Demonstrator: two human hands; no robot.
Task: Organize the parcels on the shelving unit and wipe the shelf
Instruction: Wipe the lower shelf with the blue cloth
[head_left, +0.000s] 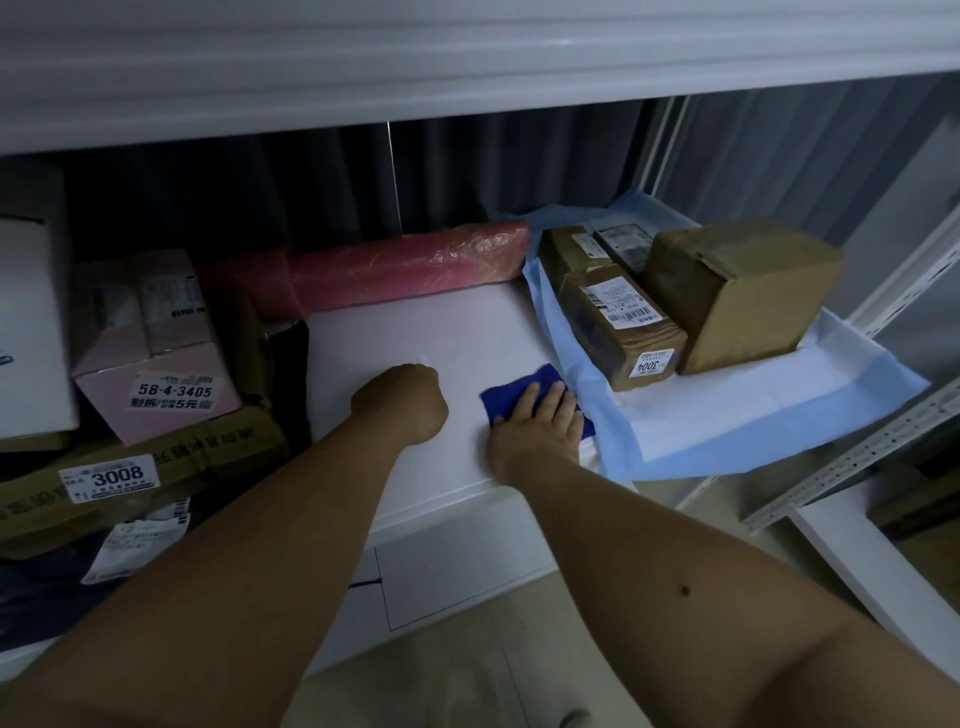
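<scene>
Parcels sit aside; wiping is underway: right hand (540, 423) presses blue cloth (514, 397) flat-fingered on the shelf (395, 332), left hand (402, 402) fisted, empty.

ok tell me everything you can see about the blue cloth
The blue cloth is a small, deep-blue soft rag, apparently folded into a rough square. It lies flat on the white shelf, near the front edge, right beside the pale blue sheet. The right hand presses on it with straight fingers, covering most of it; only its upper-left part and a right corner show.
</scene>
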